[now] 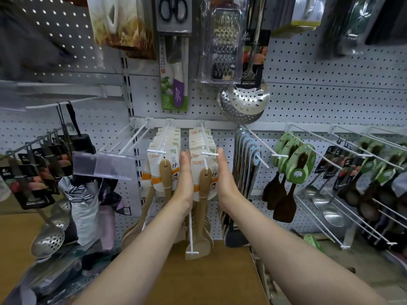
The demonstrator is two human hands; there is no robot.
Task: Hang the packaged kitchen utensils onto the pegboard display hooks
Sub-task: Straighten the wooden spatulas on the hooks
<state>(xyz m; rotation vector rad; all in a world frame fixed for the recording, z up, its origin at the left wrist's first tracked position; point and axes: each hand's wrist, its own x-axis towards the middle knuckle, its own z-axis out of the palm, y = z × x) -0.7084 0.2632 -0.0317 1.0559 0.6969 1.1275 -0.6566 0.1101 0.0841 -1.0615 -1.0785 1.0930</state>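
Landmark: centre hook (208, 143) on pegboard (330, 89), carded spoons (203, 172) hanging on it. Left hand (185, 170) just left of that stack, right hand (224, 172) just right. Second spoon stack (163, 164) further left. Skimmers (244, 102) above-right. Wooden counter (204, 278) below.

You stand in a shop's kitchenware aisle: white pegboard (319, 93) walls carry long display hooks (259, 140) hung with rows of identical carded wooden spoons (203, 164), skimmers (248, 99), graters (224, 44) and clear price-tag holders (103, 165).
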